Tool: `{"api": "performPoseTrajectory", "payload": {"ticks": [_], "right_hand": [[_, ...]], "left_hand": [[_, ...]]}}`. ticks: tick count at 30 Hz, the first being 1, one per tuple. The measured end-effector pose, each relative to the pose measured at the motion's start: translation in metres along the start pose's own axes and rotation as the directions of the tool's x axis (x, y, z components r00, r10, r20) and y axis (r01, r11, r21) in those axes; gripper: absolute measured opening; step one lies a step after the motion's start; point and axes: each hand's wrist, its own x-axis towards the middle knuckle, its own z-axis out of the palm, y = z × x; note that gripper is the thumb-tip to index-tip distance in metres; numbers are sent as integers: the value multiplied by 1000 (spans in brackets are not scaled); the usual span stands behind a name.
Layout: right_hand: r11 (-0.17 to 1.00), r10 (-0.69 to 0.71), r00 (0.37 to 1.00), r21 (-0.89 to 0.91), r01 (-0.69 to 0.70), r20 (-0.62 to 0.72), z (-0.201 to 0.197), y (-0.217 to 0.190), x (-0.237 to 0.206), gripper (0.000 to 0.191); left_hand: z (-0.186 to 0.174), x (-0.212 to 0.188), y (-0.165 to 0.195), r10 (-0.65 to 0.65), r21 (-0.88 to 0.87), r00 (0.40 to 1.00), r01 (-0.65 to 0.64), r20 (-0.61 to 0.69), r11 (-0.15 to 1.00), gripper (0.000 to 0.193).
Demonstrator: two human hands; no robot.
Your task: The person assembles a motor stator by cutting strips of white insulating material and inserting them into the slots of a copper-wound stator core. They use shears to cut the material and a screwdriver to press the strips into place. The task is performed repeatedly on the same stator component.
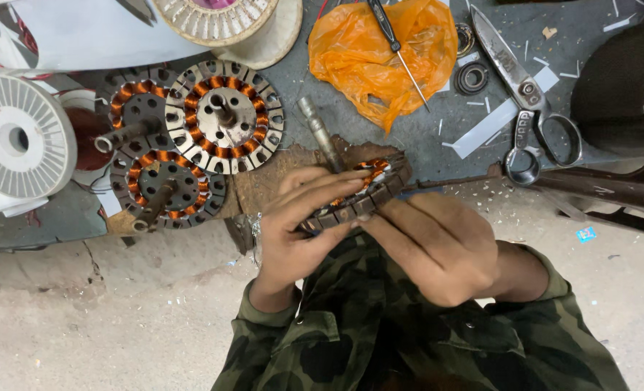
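Sleeves: camouflage sleeves (409,340) fill the bottom of the view, nearest the camera, over a dusty concrete floor (104,318).
Left hand: the left hand (300,232) is curled around the near-left side of a wound stator (365,195), fingers laid across its upper face and thumb underneath.
Right hand: the right hand (438,246) is closed against the stator's near-right rim, fingers bent in toward it; what its fingertips pinch is hidden.
Stator in hand: a ring of dark steel laminations with copper-orange coils showing at its far edge, held tilted, just above the near edge of the bench (423,137).
Shaft: a grey metal shaft (320,134) pokes out beyond the left fingers, pointing away and to the left.
Bench, left: three more stators with copper windings lie flat and overlapping, one at (224,116), one at (166,190) and one at (137,105), each with a shaft standing up from its middle.
Spools: a white plastic spool (19,137) sits at the far left; another pale spool (224,22) is at the top edge.
Bench, centre: an orange plastic bag (372,58) lies crumpled, with a screwdriver (398,51) across it.
Bench, right: a bearing (472,78) rests beside the bag, and large metal scissors (528,101) lie well to the right, handles toward the person.
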Motion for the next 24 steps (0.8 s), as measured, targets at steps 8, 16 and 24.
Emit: {"api": "performPoseTrajectory", "payload": {"ticks": [8, 16, 24], "right_hand": [[693, 575, 818, 529, -489, 3, 35, -8, -9, 51], [705, 489, 872, 573, -419, 36, 47, -9, -24, 28], [701, 472, 882, 604, -379, 6, 52, -12, -34, 25]], "left_hand": [[-6, -3, -14, 134, 2, 991, -134, 20, 991, 63], [5, -10, -31, 344, 113, 937, -336, -59, 935, 70], [9, -12, -38, 403, 62, 914, -400, -49, 914, 59]]}}
